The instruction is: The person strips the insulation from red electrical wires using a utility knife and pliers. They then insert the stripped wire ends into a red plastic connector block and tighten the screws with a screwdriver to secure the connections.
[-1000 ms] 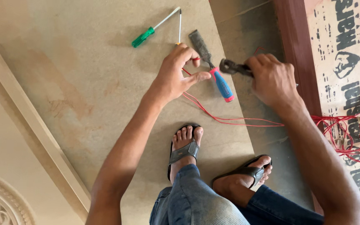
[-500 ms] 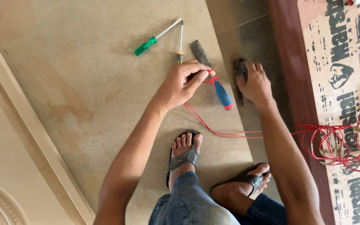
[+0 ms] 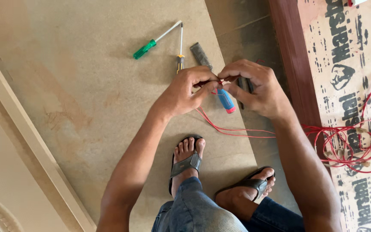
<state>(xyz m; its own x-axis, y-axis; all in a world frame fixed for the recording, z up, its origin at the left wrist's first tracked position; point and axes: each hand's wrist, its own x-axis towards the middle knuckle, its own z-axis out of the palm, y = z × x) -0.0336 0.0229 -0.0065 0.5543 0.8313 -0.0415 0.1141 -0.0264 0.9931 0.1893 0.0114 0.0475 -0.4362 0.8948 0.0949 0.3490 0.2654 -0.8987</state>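
Green screwdriver (image 3: 145,48) beyond wire-pinching hands (image 3: 220,88)

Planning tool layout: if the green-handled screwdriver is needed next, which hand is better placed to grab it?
Probably the left hand: the green-handled screwdriver lies on its side, the right hand is farther off. Both now pinch the red wire.

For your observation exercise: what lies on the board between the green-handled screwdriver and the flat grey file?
In the head view, a thin yellow-handled screwdriver lies between the green-handled screwdriver and the grey file.
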